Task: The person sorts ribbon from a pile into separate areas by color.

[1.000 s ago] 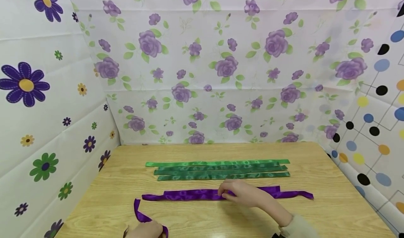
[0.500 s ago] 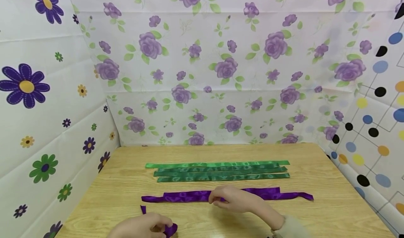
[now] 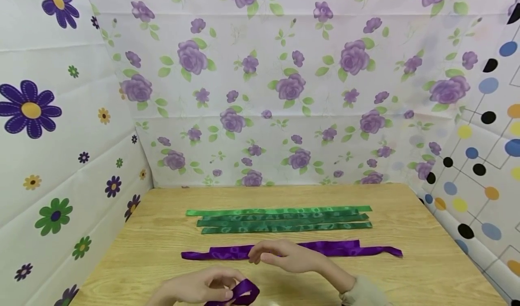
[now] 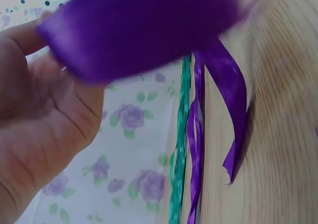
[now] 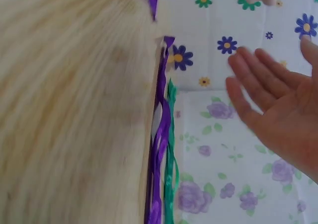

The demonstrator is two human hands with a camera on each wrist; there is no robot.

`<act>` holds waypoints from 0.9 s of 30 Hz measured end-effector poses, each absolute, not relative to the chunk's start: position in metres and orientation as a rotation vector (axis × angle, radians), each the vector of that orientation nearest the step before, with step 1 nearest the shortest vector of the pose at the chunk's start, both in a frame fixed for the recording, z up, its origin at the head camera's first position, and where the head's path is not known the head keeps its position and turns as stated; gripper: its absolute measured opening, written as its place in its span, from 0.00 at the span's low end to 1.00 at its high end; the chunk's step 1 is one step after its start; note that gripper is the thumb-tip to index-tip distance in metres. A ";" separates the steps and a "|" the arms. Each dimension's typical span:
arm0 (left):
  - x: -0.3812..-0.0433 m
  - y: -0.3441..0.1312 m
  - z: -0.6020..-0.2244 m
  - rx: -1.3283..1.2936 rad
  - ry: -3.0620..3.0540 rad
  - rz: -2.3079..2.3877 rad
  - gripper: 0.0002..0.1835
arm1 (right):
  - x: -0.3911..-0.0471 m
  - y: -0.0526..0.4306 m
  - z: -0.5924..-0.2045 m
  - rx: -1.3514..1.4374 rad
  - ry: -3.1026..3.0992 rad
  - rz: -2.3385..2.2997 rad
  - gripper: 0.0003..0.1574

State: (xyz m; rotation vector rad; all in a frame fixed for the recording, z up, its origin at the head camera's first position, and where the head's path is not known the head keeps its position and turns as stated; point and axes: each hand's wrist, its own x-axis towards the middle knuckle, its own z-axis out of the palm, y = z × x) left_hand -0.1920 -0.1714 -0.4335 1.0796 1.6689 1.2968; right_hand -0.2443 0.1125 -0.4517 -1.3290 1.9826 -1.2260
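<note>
A looped purple ribbon [image 3: 248, 292] is pinched between the thumb and fingers of my left hand [image 3: 199, 285], low in the head view. In the left wrist view this purple ribbon [image 4: 149, 30] is blurred, one end hanging over the table. My right hand [image 3: 284, 255] hovers with relaxed fingers, holding nothing, and overlaps a row of purple ribbons [image 3: 337, 248] laid sideways on the table. The right wrist view shows that hand [image 5: 278, 92] with its fingers extended and apart.
Behind the purple row, several green ribbons [image 3: 284, 227] lie side by side across the wooden table [image 3: 162, 202]. Flower-patterned cloth [image 3: 243, 152] hangs at the back, with a dotted cloth [image 3: 479, 161] along the right side and a daisy cloth [image 3: 81, 179] on the left.
My left hand has come up and to the right, bringing the purple ribbon with it. My right hand has drifted left along the purple row and its fingers have loosened. The laid ribbons stay put.
</note>
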 end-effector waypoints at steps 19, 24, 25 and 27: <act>-0.200 -0.151 -0.433 1.028 1.703 1.441 0.18 | -0.242 0.123 -0.455 -1.223 1.693 -1.231 0.27; -0.201 -0.142 -0.430 1.048 1.696 1.439 0.17 | -0.237 0.120 -0.456 -1.259 1.600 -1.236 0.27; -0.201 -0.141 -0.430 1.050 1.701 1.447 0.17 | -0.236 0.120 -0.456 -1.265 1.567 -1.247 0.27; -0.202 -0.140 -0.428 1.028 1.725 1.466 0.16 | -0.236 0.121 -0.456 -1.276 1.502 -1.281 0.27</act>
